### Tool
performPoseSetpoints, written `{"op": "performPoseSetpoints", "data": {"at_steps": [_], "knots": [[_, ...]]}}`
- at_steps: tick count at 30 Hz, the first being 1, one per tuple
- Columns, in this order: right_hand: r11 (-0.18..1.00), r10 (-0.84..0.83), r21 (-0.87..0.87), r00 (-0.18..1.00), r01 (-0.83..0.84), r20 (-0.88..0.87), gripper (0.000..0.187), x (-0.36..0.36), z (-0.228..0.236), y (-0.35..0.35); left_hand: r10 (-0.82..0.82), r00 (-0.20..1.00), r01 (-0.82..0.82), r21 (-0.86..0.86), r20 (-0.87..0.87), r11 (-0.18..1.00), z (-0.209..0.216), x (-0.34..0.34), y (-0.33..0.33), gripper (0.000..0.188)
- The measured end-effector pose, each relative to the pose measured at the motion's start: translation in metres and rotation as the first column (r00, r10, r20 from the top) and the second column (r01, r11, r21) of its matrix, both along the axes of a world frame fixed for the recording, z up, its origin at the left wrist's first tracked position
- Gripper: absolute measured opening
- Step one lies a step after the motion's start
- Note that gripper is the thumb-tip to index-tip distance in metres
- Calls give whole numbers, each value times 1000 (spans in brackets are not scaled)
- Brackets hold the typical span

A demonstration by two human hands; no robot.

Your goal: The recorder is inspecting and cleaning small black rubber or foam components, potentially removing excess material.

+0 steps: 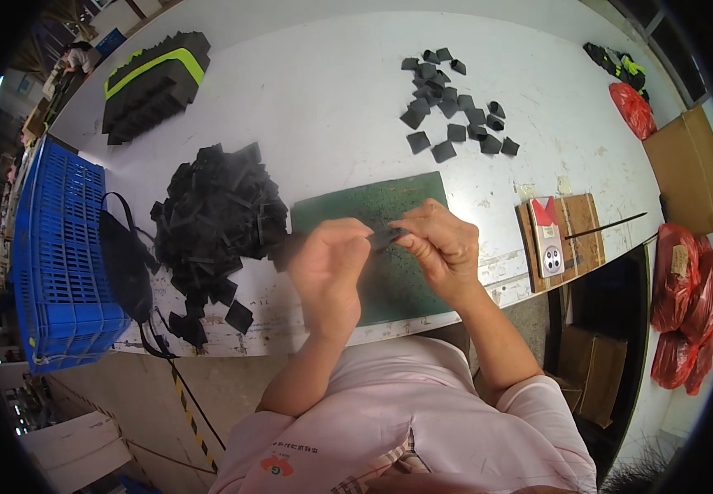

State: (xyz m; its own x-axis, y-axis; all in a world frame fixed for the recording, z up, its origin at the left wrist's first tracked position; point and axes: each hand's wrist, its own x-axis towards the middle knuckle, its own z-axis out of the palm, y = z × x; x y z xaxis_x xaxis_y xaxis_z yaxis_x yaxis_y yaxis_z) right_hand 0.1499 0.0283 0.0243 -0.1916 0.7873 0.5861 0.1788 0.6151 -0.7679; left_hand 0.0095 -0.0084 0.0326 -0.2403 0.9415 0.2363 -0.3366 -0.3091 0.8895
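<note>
Above a green mat (410, 292), my left hand (330, 267) and my right hand (447, 251) meet at a small black piece of sheet material (386, 239). Both sets of fingers pinch it from opposite sides, and they cover much of its shape. Motion slightly blurs the left hand. Just left of that hand rises a large heap of flat black square pieces (216, 206). Farther off, beyond the mat to the right, lie several separate black pieces (444, 151), some of them looking folded or curled into open loops.
A blue plastic crate (68, 305) stands at the left edge, a black strapped item (122, 255) beside it. Stacked dark pieces with a yellow-green band (155, 70) lie far left. At right are a wooden board (583, 222), a thin black rod (612, 226) and red bags (686, 296).
</note>
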Motion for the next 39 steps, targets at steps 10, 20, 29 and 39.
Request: {"op": "performPoseSetpoints", "data": {"at_steps": [10, 20, 29, 39], "knots": [[1000, -29, -5, 985, 30, 167, 11, 1, 20, -2, -12, 976, 13, -3, 216, 1000, -7, 2, 7, 6], [983, 73, -176, 993, -55, 96, 11, 7, 24, 3, 29, 989, -36, -44, -147, 998, -15, -3, 0, 4], [682, -132, -731, 985, 8, -112, 31, 4, -21, -24, 389, 105, -478, 296, -915, 827, -95, -63, -4, 23], [877, 42, -470, 960, 99, 279, 34, -49, -54, -42, -54, 884, -161, -413, -463, 897, -100, -82, -11, 14]]}}
